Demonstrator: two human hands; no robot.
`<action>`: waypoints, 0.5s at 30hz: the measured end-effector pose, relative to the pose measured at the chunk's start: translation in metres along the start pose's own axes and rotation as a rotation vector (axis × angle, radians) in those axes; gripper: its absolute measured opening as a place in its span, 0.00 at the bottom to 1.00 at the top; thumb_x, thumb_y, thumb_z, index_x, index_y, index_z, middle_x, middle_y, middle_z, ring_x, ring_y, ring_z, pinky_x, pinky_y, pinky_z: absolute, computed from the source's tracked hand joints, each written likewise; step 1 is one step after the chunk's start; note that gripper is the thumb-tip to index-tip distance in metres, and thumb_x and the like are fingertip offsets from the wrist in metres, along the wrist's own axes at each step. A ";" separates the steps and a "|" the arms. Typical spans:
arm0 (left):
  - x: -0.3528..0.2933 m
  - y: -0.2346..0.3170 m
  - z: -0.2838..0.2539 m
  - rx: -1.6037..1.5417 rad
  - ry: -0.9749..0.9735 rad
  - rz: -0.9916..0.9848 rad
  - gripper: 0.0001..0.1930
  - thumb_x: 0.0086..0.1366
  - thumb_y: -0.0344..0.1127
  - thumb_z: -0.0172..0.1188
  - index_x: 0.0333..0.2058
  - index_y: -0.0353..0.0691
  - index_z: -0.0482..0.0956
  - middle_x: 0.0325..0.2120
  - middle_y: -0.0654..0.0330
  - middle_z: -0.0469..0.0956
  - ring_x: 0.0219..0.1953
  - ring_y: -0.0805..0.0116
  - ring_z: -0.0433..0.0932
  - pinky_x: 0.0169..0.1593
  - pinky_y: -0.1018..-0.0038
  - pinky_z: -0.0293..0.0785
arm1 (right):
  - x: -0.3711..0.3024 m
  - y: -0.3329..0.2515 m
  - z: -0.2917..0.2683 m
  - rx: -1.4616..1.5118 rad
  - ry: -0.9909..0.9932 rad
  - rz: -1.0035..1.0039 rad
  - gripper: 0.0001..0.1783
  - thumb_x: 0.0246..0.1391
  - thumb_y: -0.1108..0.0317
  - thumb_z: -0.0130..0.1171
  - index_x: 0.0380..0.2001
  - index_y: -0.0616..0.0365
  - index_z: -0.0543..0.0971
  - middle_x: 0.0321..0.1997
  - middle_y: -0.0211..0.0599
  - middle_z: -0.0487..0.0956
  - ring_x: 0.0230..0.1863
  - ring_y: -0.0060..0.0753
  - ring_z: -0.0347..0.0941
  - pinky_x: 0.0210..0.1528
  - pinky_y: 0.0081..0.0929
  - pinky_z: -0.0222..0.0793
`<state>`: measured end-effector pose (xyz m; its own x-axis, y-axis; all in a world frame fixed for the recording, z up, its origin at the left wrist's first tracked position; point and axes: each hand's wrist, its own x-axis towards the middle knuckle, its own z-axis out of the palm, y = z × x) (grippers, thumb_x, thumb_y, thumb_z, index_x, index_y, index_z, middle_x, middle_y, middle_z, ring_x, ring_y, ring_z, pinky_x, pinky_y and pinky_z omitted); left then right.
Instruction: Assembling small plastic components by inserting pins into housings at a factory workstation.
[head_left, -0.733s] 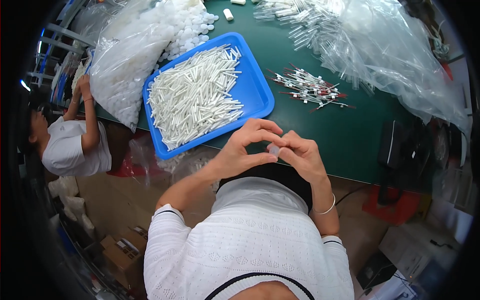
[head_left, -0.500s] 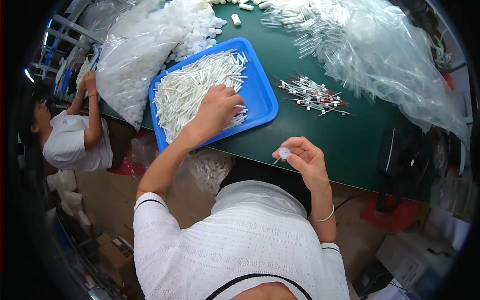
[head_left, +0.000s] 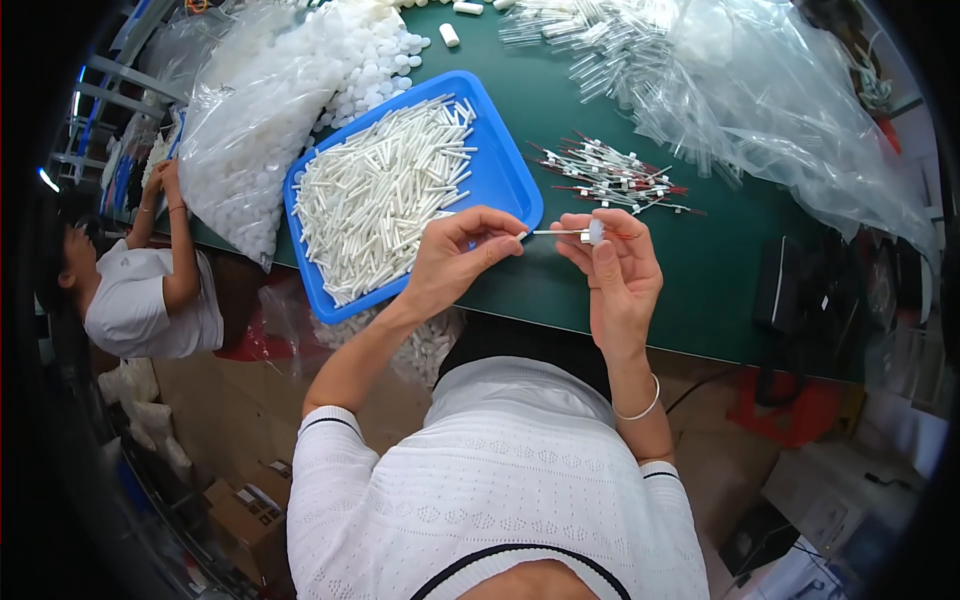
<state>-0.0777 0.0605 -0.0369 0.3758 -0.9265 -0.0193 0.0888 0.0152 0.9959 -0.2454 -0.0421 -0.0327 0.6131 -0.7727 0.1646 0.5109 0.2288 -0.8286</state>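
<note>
My left hand [head_left: 462,255] is closed in a pinch, with the white tip of a small stick [head_left: 521,236] showing at its fingertips. Opposite it, my right hand [head_left: 618,275] grips a round white cap [head_left: 597,231]. From the cap a thin pale rod [head_left: 560,232] points left toward my left fingertips; whether it touches the stick I cannot tell. Both hands are over the table's front part, by the right side of a blue tray [head_left: 525,195]. Many short white sticks [head_left: 385,190] lie heaped in the tray.
Thin red-and-white assembled pieces [head_left: 615,175] lie on the green table [head_left: 545,90]. Behind them are clear tubes [head_left: 610,70] and a large plastic bag [head_left: 780,110]. A bag of white caps [head_left: 235,150] leans at the left. Another person [head_left: 150,285] works at far left.
My left hand has left the heap of sticks and moved right with a small stick. My right hand has risen to meet it, its rod turned to point left.
</note>
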 end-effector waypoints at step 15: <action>-0.007 0.009 0.003 0.318 -0.071 0.205 0.06 0.61 0.24 0.60 0.37 0.30 0.78 0.30 0.56 0.81 0.34 0.72 0.81 0.38 0.81 0.74 | -0.010 0.007 0.005 -0.542 -0.019 0.000 0.10 0.57 0.68 0.61 0.38 0.63 0.76 0.32 0.33 0.78 0.31 0.17 0.74 0.31 0.17 0.71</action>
<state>-0.0825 0.0656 -0.0274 0.2901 -0.9403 0.1779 -0.2760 0.0958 0.9564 -0.2449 -0.0293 -0.0377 0.6267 -0.7604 0.1704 0.1304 -0.1132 -0.9850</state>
